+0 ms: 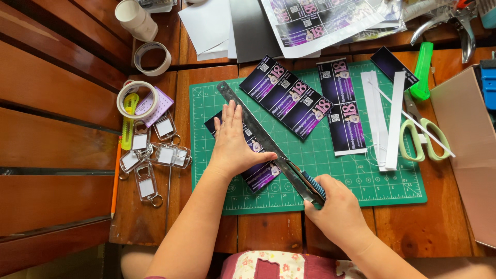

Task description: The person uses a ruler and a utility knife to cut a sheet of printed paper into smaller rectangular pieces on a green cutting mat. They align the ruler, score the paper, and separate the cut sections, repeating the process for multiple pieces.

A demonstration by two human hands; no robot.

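Note:
My left hand [232,142] lies flat, fingers spread, on a long metal ruler [247,116] that runs diagonally across a green cutting mat [356,175]. Under the ruler and hand is a dark purple printed strip [262,175]. My right hand [336,209] grips a utility knife [310,182] with a blue-black handle, its tip against the ruler's lower edge. More dark printed strips [289,95] lie on the mat further up and to the right [345,108].
White paper offcuts [385,119] and green-handled scissors [421,137] lie right of the strips. Clear key-ring holders [150,157], tape rolls [137,99], a pencil [115,175] sit left of the mat. Printed sheets [320,20], pliers [462,26] and a cardboard board [467,139] lie at the back and right.

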